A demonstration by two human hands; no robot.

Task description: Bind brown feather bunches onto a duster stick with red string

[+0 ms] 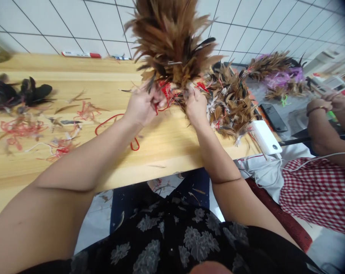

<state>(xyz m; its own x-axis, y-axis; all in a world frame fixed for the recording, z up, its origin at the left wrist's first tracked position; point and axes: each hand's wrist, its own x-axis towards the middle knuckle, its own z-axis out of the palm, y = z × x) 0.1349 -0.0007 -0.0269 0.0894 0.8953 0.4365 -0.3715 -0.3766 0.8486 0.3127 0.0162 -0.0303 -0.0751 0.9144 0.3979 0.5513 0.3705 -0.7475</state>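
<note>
A large bundle of brown feathers (pixel 172 42) stands upright in front of me against the tiled wall, its base between my hands. My left hand (pixel 145 102) is closed on red cord (pixel 167 93) at the left of the base. A loop of the same cord trails onto the table beneath my wrist. On the other side, my right hand (pixel 195 102) is closed around the lower end of the bundle. Its fingertips are partly hidden by feathers. Touching distance to the right lies a pile of brown feather bunches (pixel 231 101) tied with white and red string.
Black feathers (pixel 32 91) and red string scraps (pixel 22 127) lie at the left of the wooden table (pixel 163 152). A marker (pixel 81 54) rests by the wall. At the right are a white power bank (pixel 266 137), a phone (pixel 273 117) and a co-worker's hands (pixel 322 106).
</note>
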